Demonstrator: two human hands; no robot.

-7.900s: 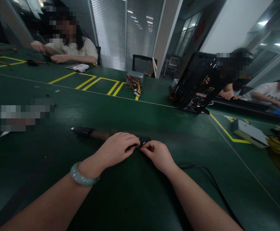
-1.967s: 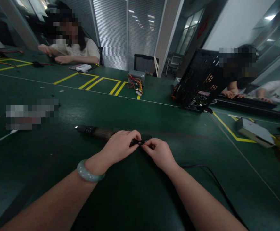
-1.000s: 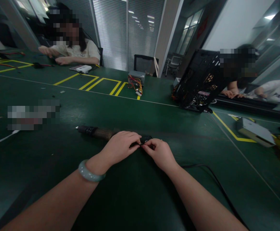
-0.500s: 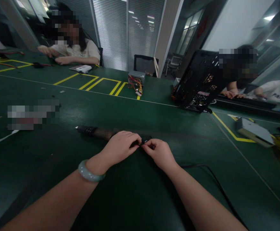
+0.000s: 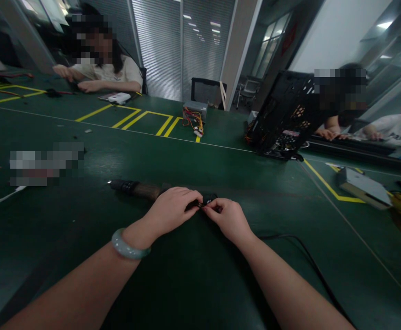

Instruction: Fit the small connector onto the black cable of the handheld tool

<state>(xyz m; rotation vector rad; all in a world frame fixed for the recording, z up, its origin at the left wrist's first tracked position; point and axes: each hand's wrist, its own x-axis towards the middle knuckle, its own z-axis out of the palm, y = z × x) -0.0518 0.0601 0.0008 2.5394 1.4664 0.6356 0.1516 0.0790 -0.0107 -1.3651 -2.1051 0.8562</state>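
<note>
An electric screwdriver (image 5: 145,190) with a dark tip and brownish body lies on the green table, pointing left. My left hand (image 5: 173,206), with a pale bangle (image 5: 130,245) at the wrist, rests against its near side and covers part of the body. Thumb and fingers of that hand are pinched together close to its rear end. Directly opposite, my right hand (image 5: 230,217) also pinches, its fingertips almost touching the left ones. A tiny shiny bit shows between the fingertips, too small to name. From behind my right forearm a black cord (image 5: 300,240) curves toward the near edge.
Farther back stand a power supply (image 5: 195,112) with coloured wires and a black computer case (image 5: 283,114). A grey metal box (image 5: 364,188) lies at right, a blurred-out object (image 5: 45,165) with a white cable at left. People work across the table.
</note>
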